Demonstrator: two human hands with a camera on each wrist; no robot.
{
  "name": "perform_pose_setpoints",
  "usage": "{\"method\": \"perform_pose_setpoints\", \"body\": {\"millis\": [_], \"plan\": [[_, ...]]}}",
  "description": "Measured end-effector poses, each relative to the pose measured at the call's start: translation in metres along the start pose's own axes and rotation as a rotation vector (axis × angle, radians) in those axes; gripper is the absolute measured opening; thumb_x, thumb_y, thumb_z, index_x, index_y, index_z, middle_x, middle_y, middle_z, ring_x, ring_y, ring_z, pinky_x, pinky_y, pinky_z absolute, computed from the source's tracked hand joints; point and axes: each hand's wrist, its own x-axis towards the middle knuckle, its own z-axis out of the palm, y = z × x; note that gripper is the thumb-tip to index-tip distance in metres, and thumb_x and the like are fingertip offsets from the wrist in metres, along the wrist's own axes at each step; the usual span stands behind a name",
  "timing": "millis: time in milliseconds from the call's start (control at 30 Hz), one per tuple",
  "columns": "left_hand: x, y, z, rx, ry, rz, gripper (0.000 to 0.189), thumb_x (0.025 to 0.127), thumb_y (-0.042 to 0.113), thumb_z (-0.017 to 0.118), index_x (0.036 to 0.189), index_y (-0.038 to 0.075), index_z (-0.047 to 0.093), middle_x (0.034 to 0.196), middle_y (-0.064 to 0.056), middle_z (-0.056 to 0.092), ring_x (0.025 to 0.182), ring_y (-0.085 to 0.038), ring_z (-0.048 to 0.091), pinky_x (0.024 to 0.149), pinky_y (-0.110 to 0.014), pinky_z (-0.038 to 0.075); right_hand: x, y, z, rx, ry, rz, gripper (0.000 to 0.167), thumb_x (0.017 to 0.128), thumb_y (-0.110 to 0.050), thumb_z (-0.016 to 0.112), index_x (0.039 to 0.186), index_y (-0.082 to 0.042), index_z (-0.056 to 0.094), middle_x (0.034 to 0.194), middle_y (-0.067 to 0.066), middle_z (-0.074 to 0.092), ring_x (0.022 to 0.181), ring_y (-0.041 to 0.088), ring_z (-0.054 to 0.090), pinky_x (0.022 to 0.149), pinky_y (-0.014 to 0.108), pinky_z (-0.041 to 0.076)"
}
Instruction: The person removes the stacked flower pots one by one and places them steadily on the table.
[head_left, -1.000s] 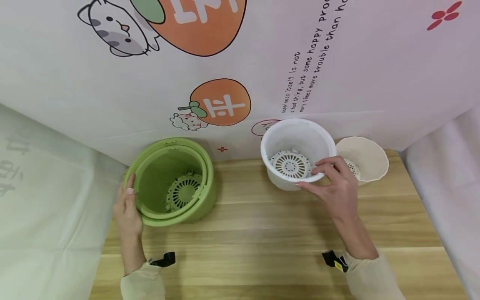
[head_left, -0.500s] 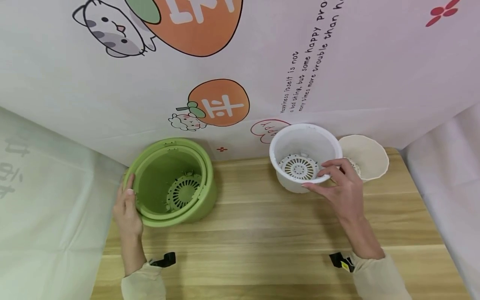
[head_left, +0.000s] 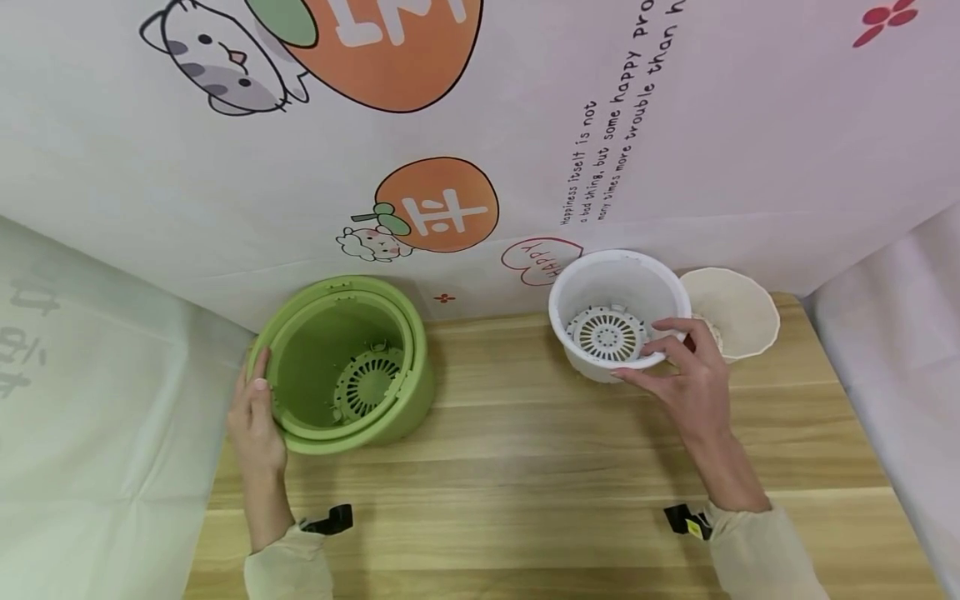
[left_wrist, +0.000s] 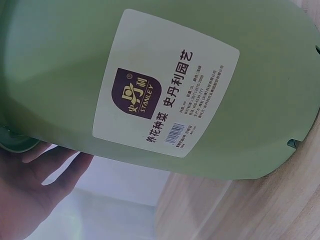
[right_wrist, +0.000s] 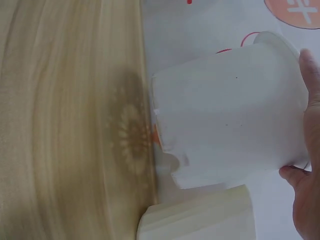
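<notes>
In the head view a green flowerpot (head_left: 416, 400) stands at the left, a second green rim nested inside it. My left hand (head_left: 255, 417) touches its left side at the rim with fairly straight fingers. A white label (left_wrist: 165, 90) covers part of the green wall in the left wrist view. My right hand (head_left: 693, 379) pinches the near right rim of a white flowerpot (head_left: 592, 279), thumb outside and fingertips inside. Slots pierce its base. The right wrist view shows the white pot off the wooden table, its shadow patterned with light.
Beside the white pot, to its right and partly hidden by it, is a cream pot (head_left: 738, 308). The wooden table (head_left: 495, 467) ends at a printed cloth backdrop (head_left: 540, 108). White cloth hangs along both sides.
My right hand has moved the white pot to the right and slightly toward me, closer to the cream pot. My left hand and the green pot have stayed in place.
</notes>
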Motion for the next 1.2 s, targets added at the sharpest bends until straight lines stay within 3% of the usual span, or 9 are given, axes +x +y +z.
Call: {"method": "perform_pose_setpoints", "body": {"millis": [333,767,1200], "plan": [[-0.001,-0.002,0.001,0.005,0.000,0.012,0.043,0.110,0.032,0.030,0.144,0.022,0.054,0.157,0.007,0.037,0.147,-0.025,0.029,0.121,-0.038,0.018,-0.006,0.012,0.003,0.011,0.012,-0.003,0.066,0.070,-0.063,0.075,0.073,0.003,0.069,0.107,0.023,0.064,0.091,0.029,0.053,0.079,0.013,0.033],[-0.002,-0.005,0.001,0.004,0.011,0.015,0.043,0.109,0.031,0.030,0.143,0.022,0.054,0.155,0.007,0.040,0.145,-0.023,0.032,0.121,-0.038,0.019,-0.015,0.020,0.008,0.031,0.013,0.010,0.065,0.070,-0.061,0.077,0.073,0.003,0.069,0.109,0.022,0.065,0.097,0.033,0.057,0.086,0.011,0.037],[-0.003,0.001,0.003,0.003,0.012,0.003,0.042,0.109,0.029,0.030,0.143,0.022,0.054,0.156,-0.002,0.040,0.146,-0.024,0.031,0.121,-0.036,0.019,-0.019,0.026,0.010,0.045,0.015,0.008,0.059,0.070,-0.057,0.078,0.076,0.002,0.072,0.111,0.018,0.067,0.091,0.034,0.057,0.080,0.011,0.036]]}}
